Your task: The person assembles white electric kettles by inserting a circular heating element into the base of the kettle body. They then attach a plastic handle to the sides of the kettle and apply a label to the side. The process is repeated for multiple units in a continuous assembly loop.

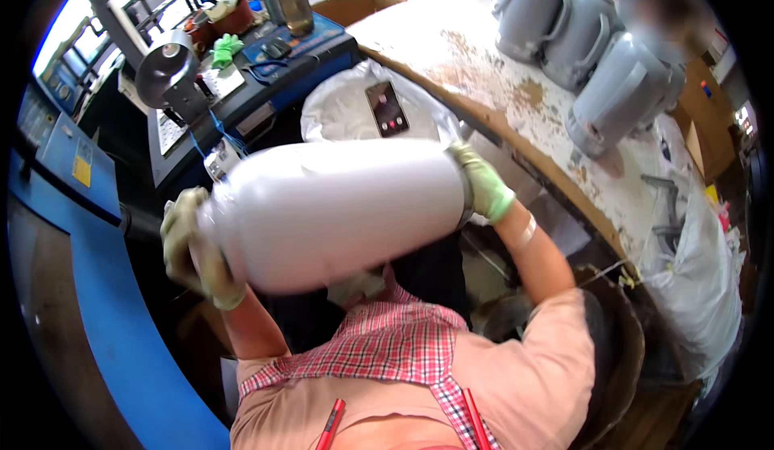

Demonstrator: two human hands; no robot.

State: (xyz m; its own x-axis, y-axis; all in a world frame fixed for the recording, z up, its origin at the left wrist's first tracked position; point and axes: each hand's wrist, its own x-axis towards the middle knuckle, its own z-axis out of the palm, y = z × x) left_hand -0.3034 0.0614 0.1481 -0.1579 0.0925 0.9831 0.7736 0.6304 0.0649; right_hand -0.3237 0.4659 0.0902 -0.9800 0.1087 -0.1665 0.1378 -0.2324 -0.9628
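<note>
Held sideways in front of my chest is a pale grey thermos jug body (347, 208), its right end a little higher than its left. My left hand (197, 248), in a light work glove, is closed round the narrower left end and looks smeared by motion. At the darker-rimmed right end, my right hand (481, 182) in a pale green glove grips the edge. Most of the right fingers are hidden behind the body. No handle shows on the side that faces me.
Several grey jugs with handles (592, 43) stand on the worn white table (459, 31) at right, a blurred person beyond them. A phone (387, 109) lies on a white plastic bag (330, 107). A lamp-like metal fixture (167, 67) and blue machine (121, 305) flank my left.
</note>
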